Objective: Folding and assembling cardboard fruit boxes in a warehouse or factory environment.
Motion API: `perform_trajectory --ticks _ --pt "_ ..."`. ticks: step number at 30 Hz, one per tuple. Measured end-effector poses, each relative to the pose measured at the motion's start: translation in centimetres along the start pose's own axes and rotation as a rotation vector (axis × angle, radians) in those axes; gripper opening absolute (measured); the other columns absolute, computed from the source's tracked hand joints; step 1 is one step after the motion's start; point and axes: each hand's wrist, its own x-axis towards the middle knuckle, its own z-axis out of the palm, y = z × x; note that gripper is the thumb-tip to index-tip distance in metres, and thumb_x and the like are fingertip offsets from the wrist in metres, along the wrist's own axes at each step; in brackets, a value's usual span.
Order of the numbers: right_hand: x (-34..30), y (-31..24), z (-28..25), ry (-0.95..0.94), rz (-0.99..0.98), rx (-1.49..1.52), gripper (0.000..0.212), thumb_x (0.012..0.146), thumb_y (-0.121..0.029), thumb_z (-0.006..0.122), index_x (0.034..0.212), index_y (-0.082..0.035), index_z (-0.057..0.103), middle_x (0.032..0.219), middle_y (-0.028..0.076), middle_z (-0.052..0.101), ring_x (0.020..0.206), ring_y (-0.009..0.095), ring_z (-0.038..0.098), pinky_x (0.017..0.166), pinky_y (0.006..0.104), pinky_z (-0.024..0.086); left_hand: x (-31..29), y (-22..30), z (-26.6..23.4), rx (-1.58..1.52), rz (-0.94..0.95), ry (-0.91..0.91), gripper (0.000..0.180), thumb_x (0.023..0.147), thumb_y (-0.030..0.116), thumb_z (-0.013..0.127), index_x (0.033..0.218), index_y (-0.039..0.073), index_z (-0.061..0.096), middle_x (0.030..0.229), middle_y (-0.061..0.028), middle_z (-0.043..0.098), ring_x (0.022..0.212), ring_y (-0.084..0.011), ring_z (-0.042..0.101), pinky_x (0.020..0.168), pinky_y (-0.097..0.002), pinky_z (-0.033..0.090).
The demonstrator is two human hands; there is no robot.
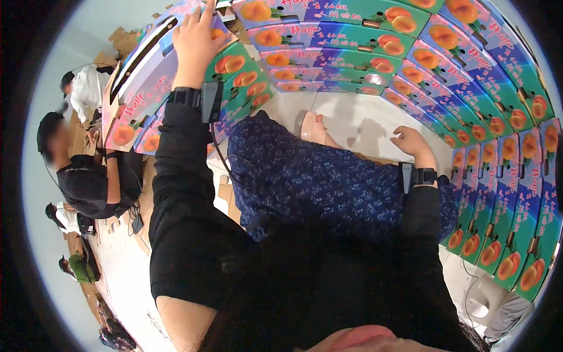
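Note:
My left hand point(196, 44) is stretched forward at the top left, fingers apart, resting on the top carton of a stack. This carton point(155, 88) is pink and purple, with a peach picture and a long dark slot. Whether the fingertips press on it or reach past its far edge I cannot tell. Low by my right side, my right hand point(413, 144) hangs with loosely bent fingers and nothing in it. It is nearest to the dark blue floral cloth point(328, 182) over my legs and the right-hand carton wall. Both wrists wear black straps with a small device.
Tall stacks of green, blue and pink peach cartons point(328, 35) curve around the front and right point(504, 193). My foot point(316, 129) stands on the pale floor point(363, 117) between them. Several people point(88, 182) sit along the left, by brown cardboard. A grey-clad leg point(510, 314) shows at lower right.

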Motion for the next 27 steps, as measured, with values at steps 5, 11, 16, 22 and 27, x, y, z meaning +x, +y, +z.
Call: perform_trajectory --ticks 5,11,16,22,27 --pt "-0.4 -0.1 -0.2 0.002 0.004 0.005 0.037 0.073 -0.03 0.066 0.101 -0.006 0.063 0.085 0.015 0.064 0.08 0.029 0.061 0.073 0.0356 0.047 -5.3 -1.5 -3.9 -0.391 -0.05 0.599 0.064 0.071 0.028 0.073 0.121 -0.001 0.045 0.117 -0.0189 0.052 0.109 -0.0359 0.049 0.093 -0.0451 0.036" --pt "-0.3 -0.1 0.4 -0.039 -0.02 0.039 0.038 0.071 -0.03 0.066 0.1 -0.006 0.062 0.089 0.018 0.064 0.084 0.033 0.061 0.075 0.0384 0.048 -15.8 -12.8 -4.6 0.085 -0.453 0.681 0.065 0.079 0.032 0.066 0.121 -0.008 0.037 0.126 -0.0261 0.036 0.12 -0.0369 0.032 0.1 -0.0473 0.026" --pt "0.4 0.9 1.3 -0.083 0.048 -0.008 0.037 0.071 -0.03 0.067 0.098 -0.005 0.063 0.089 0.019 0.064 0.086 0.032 0.061 0.076 0.0372 0.048 -16.8 -16.9 -5.7 -0.868 -1.067 0.709 0.064 0.079 0.042 0.063 0.119 -0.004 0.043 0.116 -0.0169 0.047 0.107 -0.0268 0.047 0.095 -0.0423 0.033" --pt "0.3 0.5 1.5 -0.108 0.056 0.022 0.036 0.072 -0.029 0.066 0.098 -0.005 0.063 0.091 0.019 0.064 0.087 0.032 0.061 0.078 0.0373 0.048 -18.4 -21.6 -4.9 -1.343 -1.352 0.217 0.049 0.083 0.042 0.056 0.115 0.005 0.05 0.109 -0.0092 0.055 0.099 -0.0217 0.055 0.082 -0.0376 0.048" --pt "0.4 0.3 1.3 -0.114 0.062 0.015 0.036 0.072 -0.029 0.066 0.099 -0.005 0.063 0.092 0.019 0.064 0.088 0.032 0.061 0.079 0.0374 0.047 -18.5 -21.3 -4.7 -1.475 -1.285 0.216 0.045 0.084 0.04 0.053 0.113 0.006 0.052 0.106 -0.0084 0.058 0.097 -0.0222 0.057 0.081 -0.0407 0.051"
